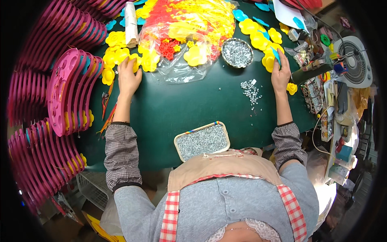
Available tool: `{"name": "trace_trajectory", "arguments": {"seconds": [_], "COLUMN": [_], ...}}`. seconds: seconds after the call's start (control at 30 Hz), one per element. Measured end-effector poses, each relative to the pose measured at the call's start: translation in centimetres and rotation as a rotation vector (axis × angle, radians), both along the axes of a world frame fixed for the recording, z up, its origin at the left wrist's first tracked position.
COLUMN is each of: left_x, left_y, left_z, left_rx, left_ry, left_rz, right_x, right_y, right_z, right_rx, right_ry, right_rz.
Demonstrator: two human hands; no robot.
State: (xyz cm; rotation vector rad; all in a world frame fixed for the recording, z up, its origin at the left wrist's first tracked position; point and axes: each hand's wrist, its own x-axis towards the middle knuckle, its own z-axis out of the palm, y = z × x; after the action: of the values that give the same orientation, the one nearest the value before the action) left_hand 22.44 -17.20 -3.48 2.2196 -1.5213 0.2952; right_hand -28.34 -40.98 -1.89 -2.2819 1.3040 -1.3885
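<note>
My left hand (128,75) reaches to the far left of the dark green table (169,109) and closes its fingers on a yellow flower-shaped plastic piece (134,61) in a heap of the same pieces (114,54). My right hand (280,73) is stretched to the far right and holds a blue leaf-shaped plastic piece (276,55) at the edge of another pile of yellow flowers (261,38). A small scatter of tiny silver screws (251,91) lies just left of my right wrist.
A rectangular tray of silver screws (202,140) sits at the near table edge. A round metal bowl of screws (237,53) and a clear bag of red and yellow pieces (186,28) lie at the back. Stacks of magenta plastic trays (64,92) line the left. A small white fan (354,60) stands right.
</note>
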Motion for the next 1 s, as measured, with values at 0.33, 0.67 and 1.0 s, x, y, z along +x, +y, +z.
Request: {"name": "trace_trajectory", "arguments": {"seconds": [0.33, 0.67, 1.0], "left_x": [-1.1, -11.1, -18.7], "left_y": [4.4, 12.0, 15.6], "left_z": [1.3, 5.8, 1.7], "left_rx": [-0.058, -0.036, 0.031], "left_ry": [0.134, 0.099, 0.388], "left_rz": [0.087, -0.136, -0.236], "right_x": [5.3, 5.4, 10.5], "right_y": [13.9, 12.9, 11.5], "right_z": [2.7, 1.4, 3.9], "right_rx": [0.283, 0.359, 0.515], "right_ry": [0.556, 0.255, -0.238], "right_rz": [0.831, 0.679, 0.571]}}
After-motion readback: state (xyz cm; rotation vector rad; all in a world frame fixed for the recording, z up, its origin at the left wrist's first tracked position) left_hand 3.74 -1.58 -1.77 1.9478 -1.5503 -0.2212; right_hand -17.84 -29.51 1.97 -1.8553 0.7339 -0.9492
